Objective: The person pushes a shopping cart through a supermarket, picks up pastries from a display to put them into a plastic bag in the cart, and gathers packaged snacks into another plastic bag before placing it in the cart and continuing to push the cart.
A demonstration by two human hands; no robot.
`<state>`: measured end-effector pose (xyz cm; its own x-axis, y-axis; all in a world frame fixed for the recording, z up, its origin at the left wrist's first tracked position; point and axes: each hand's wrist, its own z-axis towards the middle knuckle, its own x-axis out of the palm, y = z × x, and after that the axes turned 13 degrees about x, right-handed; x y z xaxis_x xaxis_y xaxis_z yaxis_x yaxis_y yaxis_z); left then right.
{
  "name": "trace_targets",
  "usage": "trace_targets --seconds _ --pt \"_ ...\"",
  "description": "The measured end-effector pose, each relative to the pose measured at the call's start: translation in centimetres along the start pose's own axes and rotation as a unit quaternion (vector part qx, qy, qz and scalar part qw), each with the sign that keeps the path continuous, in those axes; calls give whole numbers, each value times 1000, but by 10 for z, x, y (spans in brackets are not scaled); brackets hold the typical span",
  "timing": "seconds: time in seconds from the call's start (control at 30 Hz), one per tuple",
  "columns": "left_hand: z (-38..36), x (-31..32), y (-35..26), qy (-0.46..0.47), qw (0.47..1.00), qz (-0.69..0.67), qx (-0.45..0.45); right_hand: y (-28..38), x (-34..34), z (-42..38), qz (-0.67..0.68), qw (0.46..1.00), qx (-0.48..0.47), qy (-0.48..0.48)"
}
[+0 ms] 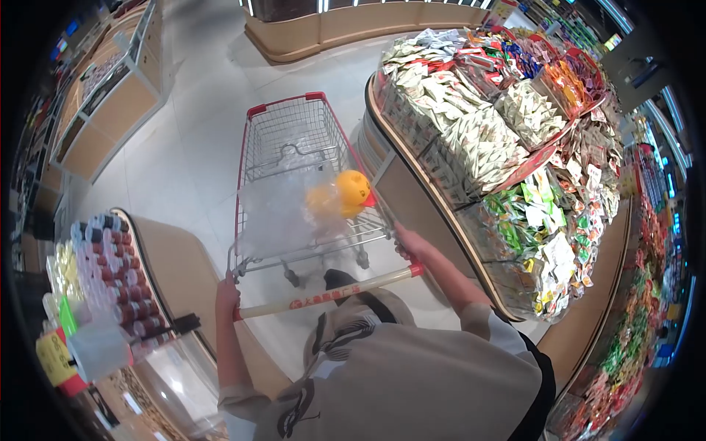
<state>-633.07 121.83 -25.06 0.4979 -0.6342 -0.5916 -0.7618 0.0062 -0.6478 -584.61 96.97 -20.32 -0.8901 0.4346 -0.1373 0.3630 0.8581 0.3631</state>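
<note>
Both hands, left hand [226, 292] and right hand [409, 242], have their grip closed around the ends of the cart handle [323, 298], while two oranges [342, 192] lie in the cart basket [294, 140] near its right edge.

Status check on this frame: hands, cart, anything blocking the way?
Left hand and right hand both gripping cart handle. Cart holds yellow fruit in clear bags. Snack display close on right; floor ahead open.
</note>
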Motion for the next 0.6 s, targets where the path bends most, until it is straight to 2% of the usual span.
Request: trace_targets --seconds 0.03,0.13,0.23,0.33,0.6 --pt "11 -5 0 14 1000 11 -1 8 2 6 -4 1000 -2 -9" --pt "42 -14 3 -77 979 69 176 38 11 21 12 1000 -13 -15" --pt "79 -33 -11 -49 996 -75 10 65 16 31 9 1000 -10 -20" --pt "104 -54 -50 -49 989 -115 -73 94 19 46 26 999 -22 -8" --pt "189 -87 -68 -22 993 -85 -74 159 24 64 41 999 -25 -11"
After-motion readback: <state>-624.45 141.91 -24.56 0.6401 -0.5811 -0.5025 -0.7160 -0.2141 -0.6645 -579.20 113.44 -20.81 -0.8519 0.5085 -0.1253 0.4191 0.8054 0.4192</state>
